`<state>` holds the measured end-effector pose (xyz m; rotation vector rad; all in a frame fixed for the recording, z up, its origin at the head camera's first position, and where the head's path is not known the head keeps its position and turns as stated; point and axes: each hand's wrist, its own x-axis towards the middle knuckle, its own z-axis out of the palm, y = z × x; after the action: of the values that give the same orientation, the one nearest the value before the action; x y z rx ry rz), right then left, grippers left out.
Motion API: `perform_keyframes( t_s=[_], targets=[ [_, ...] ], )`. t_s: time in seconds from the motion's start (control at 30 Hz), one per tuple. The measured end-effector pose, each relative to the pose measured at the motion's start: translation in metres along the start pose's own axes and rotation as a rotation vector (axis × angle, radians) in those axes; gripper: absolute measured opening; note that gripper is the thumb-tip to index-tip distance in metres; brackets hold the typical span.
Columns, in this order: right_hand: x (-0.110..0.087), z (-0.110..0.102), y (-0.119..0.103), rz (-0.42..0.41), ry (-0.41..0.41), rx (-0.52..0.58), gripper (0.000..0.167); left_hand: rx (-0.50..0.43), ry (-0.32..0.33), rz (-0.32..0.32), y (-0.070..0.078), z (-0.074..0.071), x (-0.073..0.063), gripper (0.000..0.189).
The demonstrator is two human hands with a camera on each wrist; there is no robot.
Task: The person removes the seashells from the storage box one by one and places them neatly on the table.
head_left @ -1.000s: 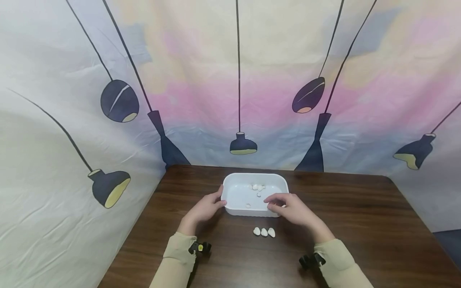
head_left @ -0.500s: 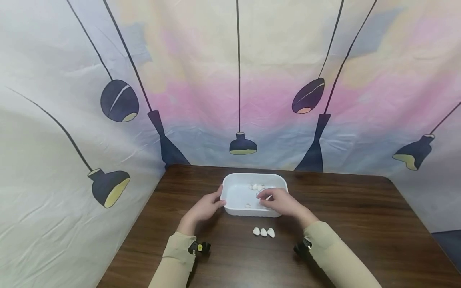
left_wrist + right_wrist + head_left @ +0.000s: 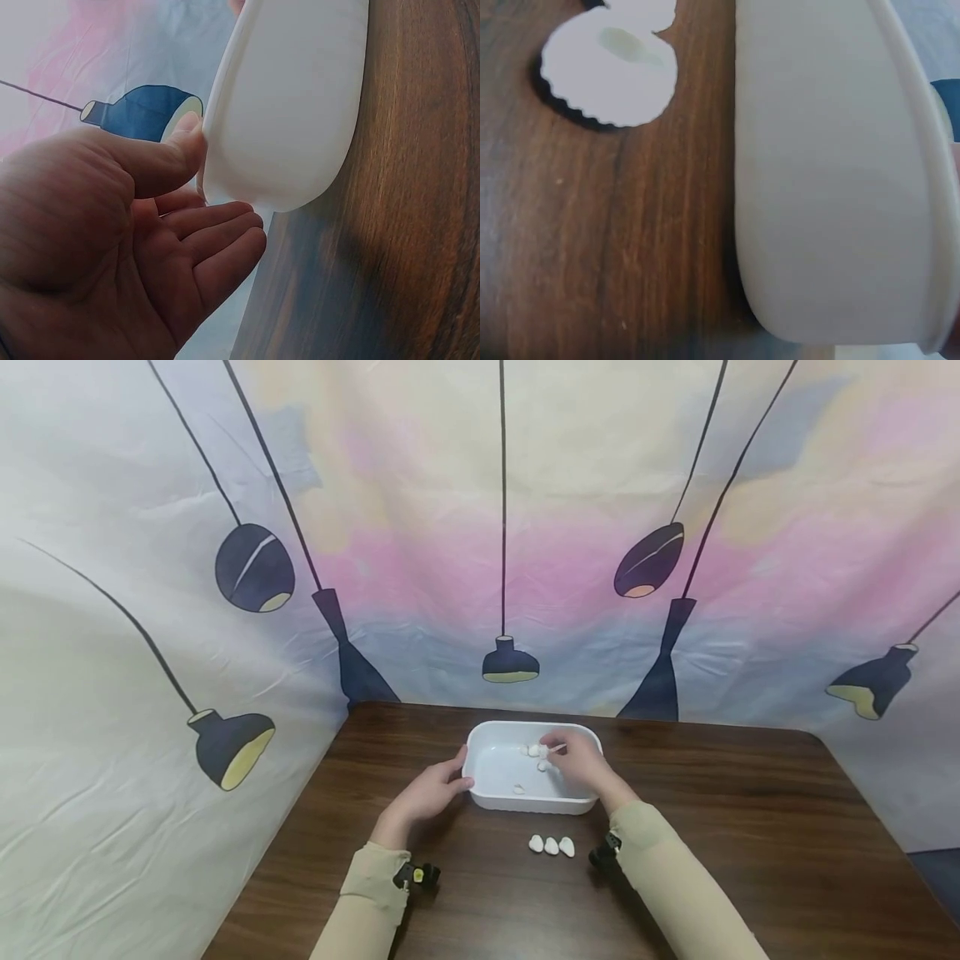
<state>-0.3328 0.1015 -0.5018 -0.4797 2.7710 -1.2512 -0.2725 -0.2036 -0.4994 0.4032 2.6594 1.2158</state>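
Note:
A white rectangular tray (image 3: 502,802) sits on the table with several white seashells inside. My left hand (image 3: 427,791) holds its left end, thumb at the rim and fingers along the end wall, as the left wrist view shows. Over the back right part of the tray, my right hand (image 3: 587,762) pinches a white seashell (image 3: 557,747) between thumb and index finger. Close by lie a cluster of shells (image 3: 533,750) and a single shell (image 3: 542,766). Another shell (image 3: 519,789) lies near the tray's front. The right wrist view hides most of that hand behind the tray wall.
Three white shells (image 3: 551,846) lie in a row on the dark wooden table (image 3: 720,827), in front of the tray. One shell (image 3: 609,69) shows a scalloped edge. A cloth backdrop (image 3: 420,568) printed with lamps hangs behind the table's far edge.
My right hand has moved left and away from me, from the tray's front right side to the shells at the back. The left hand and the row of three shells stay put.

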Motion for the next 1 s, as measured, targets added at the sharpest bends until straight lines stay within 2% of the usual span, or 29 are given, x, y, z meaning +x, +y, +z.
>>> perform_keyframes(
  t_s=[0.33,0.6,0.8,1.0],
  targets=[
    [0.0095,0.0080,0.0031,0.017,0.029,-0.060,0.031,0.010,-0.009,-0.005,0.0022,-0.0002,0.0001,0.067],
    [0.0086,0.0103,0.0005,0.010,0.028,-0.113,0.021,0.003,-0.010,0.000,0.0025,0.0001,0.0005,0.066],
    [0.0076,0.0106,0.0000,0.038,0.034,-0.142,0.029,0.009,-0.006,-0.004,0.0021,0.0002,0.0006,0.066],
    [0.0082,0.0107,0.0022,0.015,0.039,-0.186,0.029,0.012,-0.007,0.004,0.0016,0.0004,0.0015,0.067]
  ],
)
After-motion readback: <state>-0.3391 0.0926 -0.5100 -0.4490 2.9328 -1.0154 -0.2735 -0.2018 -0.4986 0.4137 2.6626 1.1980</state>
